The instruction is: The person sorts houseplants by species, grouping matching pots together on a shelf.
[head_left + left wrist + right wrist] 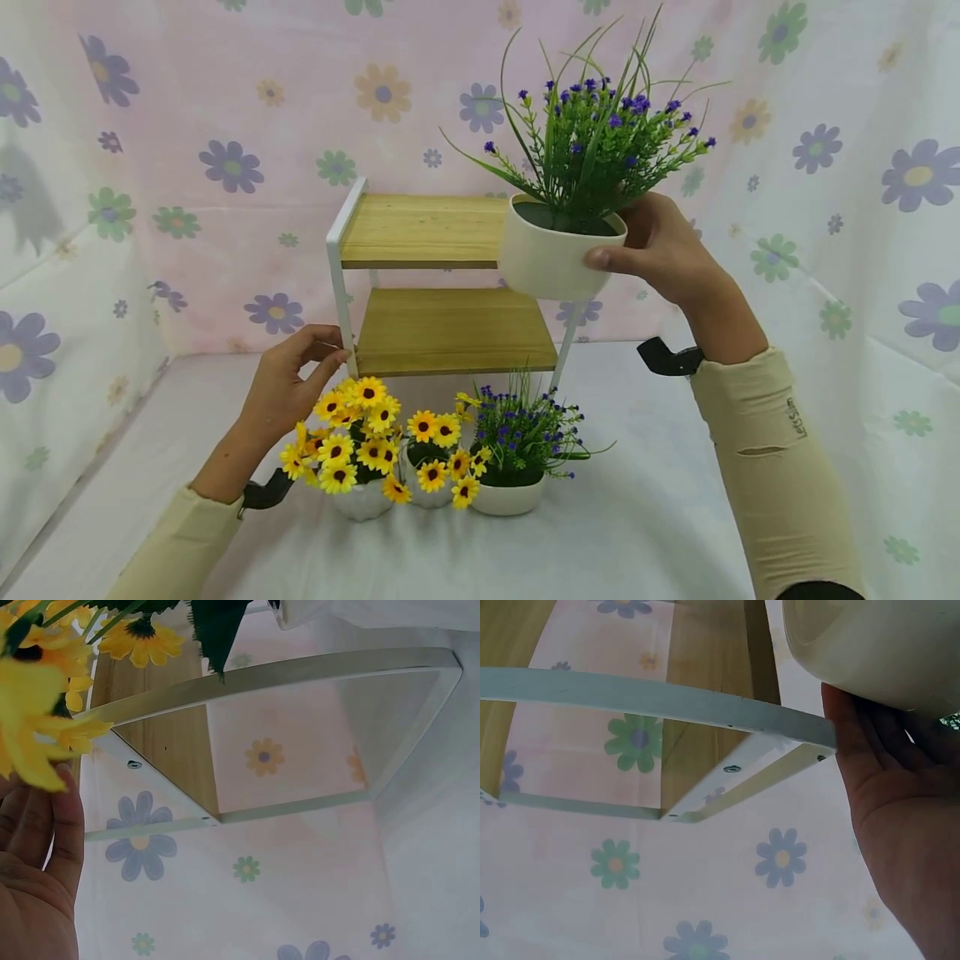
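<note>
My right hand (667, 254) grips a cream oval pot (555, 258) of purple flowers and grass (600, 142), thumb on the front of its rim. It is held upright in the air, overlapping the right end of the upper board of a two-tier wooden shelf (420, 229) in the head view. In the right wrist view the pot (885, 652) hangs close beside the shelf's white frame (630, 691). At the shelf's lower left, my left hand (288, 379) pinches the white post (339, 300) between thumb and fingers. Yellow flowers partly hide those fingertips in the left wrist view.
In front of the shelf, on a white cloth (615, 517), stand two white pots of yellow flowers (362, 500) (431, 492) and a second cream pot of purple flowers (510, 498). Floral fabric (300, 108) hangs behind and along both sides.
</note>
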`<state>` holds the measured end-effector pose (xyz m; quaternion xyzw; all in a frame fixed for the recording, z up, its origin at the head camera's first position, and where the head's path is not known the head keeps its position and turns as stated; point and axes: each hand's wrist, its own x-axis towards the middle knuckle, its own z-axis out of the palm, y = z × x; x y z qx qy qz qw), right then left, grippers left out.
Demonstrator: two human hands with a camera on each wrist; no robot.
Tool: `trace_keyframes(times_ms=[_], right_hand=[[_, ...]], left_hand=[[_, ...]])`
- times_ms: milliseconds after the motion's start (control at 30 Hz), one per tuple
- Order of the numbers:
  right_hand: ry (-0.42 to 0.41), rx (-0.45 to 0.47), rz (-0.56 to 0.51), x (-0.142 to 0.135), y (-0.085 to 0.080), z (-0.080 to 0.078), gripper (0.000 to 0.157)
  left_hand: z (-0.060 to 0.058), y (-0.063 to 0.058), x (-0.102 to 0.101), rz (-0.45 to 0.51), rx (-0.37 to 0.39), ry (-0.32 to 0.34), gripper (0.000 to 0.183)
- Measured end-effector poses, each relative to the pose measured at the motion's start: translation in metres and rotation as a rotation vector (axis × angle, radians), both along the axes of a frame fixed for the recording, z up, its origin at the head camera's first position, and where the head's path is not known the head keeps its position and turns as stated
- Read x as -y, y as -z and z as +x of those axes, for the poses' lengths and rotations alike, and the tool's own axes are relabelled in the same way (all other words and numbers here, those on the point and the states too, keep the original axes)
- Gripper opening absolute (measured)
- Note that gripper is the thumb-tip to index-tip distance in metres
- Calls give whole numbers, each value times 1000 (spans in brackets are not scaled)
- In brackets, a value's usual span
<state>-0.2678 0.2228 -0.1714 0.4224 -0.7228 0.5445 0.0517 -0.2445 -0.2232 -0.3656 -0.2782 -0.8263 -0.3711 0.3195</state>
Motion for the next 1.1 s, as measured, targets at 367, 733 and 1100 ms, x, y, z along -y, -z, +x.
trace_keyframes(times_ms=[367, 733, 1100], right_hand=[[141, -11, 44, 9, -1, -21, 49], [251, 1, 120, 13, -1, -47, 52], [366, 32, 140, 14, 3, -61, 64]], left_hand=[[7, 0, -3, -7, 3, 5, 30], [9, 0, -2, -3, 12, 0, 31], [10, -2, -4, -16, 16, -16, 32]])
